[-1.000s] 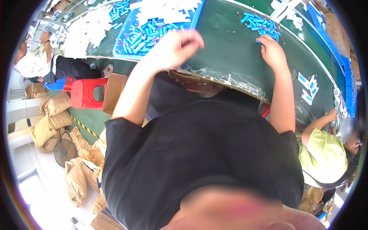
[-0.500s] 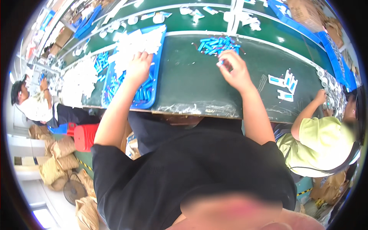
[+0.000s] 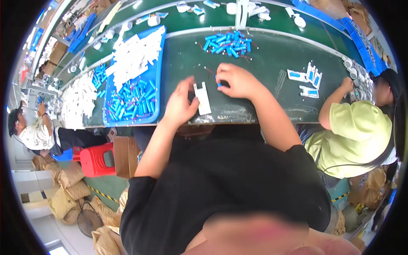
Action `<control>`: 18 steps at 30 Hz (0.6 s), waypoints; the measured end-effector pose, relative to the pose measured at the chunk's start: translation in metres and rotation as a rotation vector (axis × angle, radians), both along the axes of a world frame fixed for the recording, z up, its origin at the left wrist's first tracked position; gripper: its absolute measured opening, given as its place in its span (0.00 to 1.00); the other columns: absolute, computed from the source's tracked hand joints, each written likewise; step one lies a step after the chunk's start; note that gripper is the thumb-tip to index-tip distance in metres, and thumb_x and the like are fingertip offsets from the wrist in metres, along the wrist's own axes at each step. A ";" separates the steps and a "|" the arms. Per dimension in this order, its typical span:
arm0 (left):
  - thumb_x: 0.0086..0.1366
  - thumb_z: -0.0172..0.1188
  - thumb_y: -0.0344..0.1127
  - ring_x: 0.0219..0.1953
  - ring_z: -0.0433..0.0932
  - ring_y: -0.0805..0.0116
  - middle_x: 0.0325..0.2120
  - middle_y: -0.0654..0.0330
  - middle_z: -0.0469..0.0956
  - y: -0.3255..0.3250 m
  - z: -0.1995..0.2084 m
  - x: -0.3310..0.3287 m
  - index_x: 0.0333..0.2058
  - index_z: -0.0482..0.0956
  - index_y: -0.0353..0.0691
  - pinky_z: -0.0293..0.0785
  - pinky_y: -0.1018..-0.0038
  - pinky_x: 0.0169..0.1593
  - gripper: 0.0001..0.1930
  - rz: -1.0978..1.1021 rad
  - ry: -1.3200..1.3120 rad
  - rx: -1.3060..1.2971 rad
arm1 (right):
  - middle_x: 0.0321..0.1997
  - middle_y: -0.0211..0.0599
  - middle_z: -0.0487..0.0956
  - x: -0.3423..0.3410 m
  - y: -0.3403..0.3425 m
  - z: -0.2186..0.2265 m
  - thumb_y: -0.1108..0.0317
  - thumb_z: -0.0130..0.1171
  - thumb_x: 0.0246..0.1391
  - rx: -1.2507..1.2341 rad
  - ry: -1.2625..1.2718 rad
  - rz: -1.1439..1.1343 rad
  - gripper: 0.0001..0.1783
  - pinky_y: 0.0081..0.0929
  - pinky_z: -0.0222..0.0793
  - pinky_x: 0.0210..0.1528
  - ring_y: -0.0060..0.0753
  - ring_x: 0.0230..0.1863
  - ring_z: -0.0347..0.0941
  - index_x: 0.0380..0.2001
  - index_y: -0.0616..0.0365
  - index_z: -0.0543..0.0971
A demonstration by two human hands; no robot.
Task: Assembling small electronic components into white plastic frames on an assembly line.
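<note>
The white plastic holder [image 3: 203,101] looks light and stiff, perhaps slick, and is probably best taken by its long side edges; it lies on the bench [image 3: 182,53] just right of the left hand [image 3: 180,104], whose grip is loosely spread, thumb near that edge, contact unclear. The small blue cell [image 3: 219,82] seems firm and smooth, its thin wire [image 3: 209,70] easily strained, so its body suits a hold; the right hand [image 3: 237,82] pinches it between thumb and fingers, right of the holder.

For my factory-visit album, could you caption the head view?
Right hand pinches a blue cylindrical cell; left hand is beside a white holder on the green workbench.
</note>
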State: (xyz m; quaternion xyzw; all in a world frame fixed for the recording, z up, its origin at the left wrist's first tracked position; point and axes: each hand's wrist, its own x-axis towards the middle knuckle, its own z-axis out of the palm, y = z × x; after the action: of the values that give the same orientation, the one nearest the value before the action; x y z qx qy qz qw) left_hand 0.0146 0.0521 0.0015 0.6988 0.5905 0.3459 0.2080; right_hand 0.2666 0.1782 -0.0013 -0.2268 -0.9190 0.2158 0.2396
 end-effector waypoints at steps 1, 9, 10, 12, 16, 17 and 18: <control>0.56 0.66 0.26 0.55 0.80 0.43 0.52 0.43 0.81 0.000 0.005 0.002 0.67 0.68 0.33 0.79 0.55 0.60 0.38 0.057 0.293 0.233 | 0.48 0.39 0.78 0.000 -0.001 -0.003 0.68 0.75 0.49 -0.025 0.030 -0.016 0.13 0.41 0.77 0.49 0.49 0.50 0.79 0.36 0.55 0.82; 0.60 0.66 0.28 0.48 0.84 0.56 0.44 0.61 0.85 -0.013 0.004 -0.002 0.39 0.86 0.40 0.83 0.60 0.50 0.08 -0.297 0.402 0.202 | 0.49 0.36 0.81 0.001 0.002 -0.003 0.72 0.72 0.56 -0.032 -0.020 -0.047 0.12 0.37 0.78 0.52 0.43 0.50 0.79 0.39 0.58 0.79; 0.60 0.66 0.28 0.48 0.84 0.56 0.44 0.61 0.85 -0.015 0.004 -0.001 0.39 0.86 0.40 0.83 0.60 0.50 0.08 -0.287 0.396 0.193 | 0.49 0.35 0.81 -0.001 0.003 -0.004 0.72 0.72 0.56 -0.047 -0.030 -0.045 0.12 0.35 0.78 0.52 0.41 0.49 0.79 0.39 0.58 0.79; 0.60 0.66 0.29 0.45 0.83 0.56 0.40 0.63 0.84 -0.016 0.007 0.000 0.35 0.85 0.40 0.83 0.59 0.47 0.05 -0.288 0.511 0.182 | 0.49 0.34 0.81 -0.005 0.004 -0.004 0.72 0.72 0.57 -0.063 -0.045 -0.043 0.11 0.34 0.77 0.51 0.40 0.48 0.79 0.39 0.58 0.79; 0.59 0.67 0.29 0.44 0.83 0.56 0.36 0.61 0.82 -0.010 0.011 0.002 0.32 0.85 0.40 0.83 0.59 0.47 0.03 -0.305 0.556 0.197 | 0.48 0.32 0.81 -0.008 0.002 -0.007 0.72 0.72 0.57 -0.089 -0.032 -0.055 0.11 0.34 0.76 0.49 0.38 0.46 0.77 0.39 0.58 0.79; 0.58 0.67 0.29 0.44 0.83 0.56 0.36 0.61 0.82 -0.008 0.012 0.003 0.31 0.84 0.40 0.83 0.59 0.47 0.02 -0.307 0.591 0.165 | 0.48 0.32 0.81 -0.007 0.002 -0.008 0.72 0.72 0.57 -0.091 -0.007 -0.054 0.11 0.34 0.76 0.49 0.37 0.45 0.77 0.39 0.58 0.79; 0.57 0.67 0.28 0.45 0.83 0.56 0.36 0.60 0.82 -0.006 0.014 0.004 0.30 0.84 0.40 0.84 0.60 0.47 0.02 -0.306 0.627 0.131 | 0.48 0.32 0.81 -0.008 0.002 -0.008 0.72 0.72 0.57 -0.093 -0.009 -0.054 0.11 0.34 0.76 0.49 0.37 0.45 0.77 0.39 0.58 0.79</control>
State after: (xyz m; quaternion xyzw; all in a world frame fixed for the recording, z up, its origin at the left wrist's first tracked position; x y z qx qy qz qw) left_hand 0.0186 0.0458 0.0151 0.8633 0.4906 0.1166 0.0206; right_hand 0.2588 0.1803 -0.0092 -0.2631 -0.9027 0.2506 0.2304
